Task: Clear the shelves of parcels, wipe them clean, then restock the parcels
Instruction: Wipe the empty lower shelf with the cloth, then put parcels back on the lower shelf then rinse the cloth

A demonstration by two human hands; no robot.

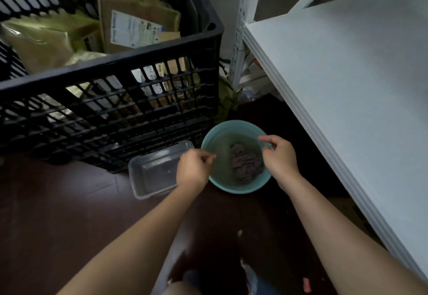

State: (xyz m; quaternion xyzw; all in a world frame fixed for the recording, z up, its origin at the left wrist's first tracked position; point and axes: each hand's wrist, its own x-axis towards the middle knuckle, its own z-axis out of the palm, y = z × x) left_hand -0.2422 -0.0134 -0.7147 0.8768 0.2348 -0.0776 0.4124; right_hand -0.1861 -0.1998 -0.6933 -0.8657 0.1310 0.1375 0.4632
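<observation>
You are holding your left hand (193, 169) and right hand (279, 155), fingers loosely curled and gripping nothing, over the round teal plastic basin (209, 139) where the dark crumpled cloth (246, 165) is soaking; lifting it unwrung risks dripping onto the white shelf board (347, 81) beside the basin.

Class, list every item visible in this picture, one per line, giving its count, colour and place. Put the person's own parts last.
crate: one, black, upper left on the floor
parcels: several, brown and greenish, inside the crate
basin: one, teal, on the floor beside the crate, holding water
cloth: one, dark purplish, in the basin's water
container: one, clear plastic, left of the basin
shelf: one, white, at right, bare on top
floor: dark reddish-brown
left hand: over the basin's left rim, fingers curled
right hand: over the basin's right rim, fingers curled
</observation>
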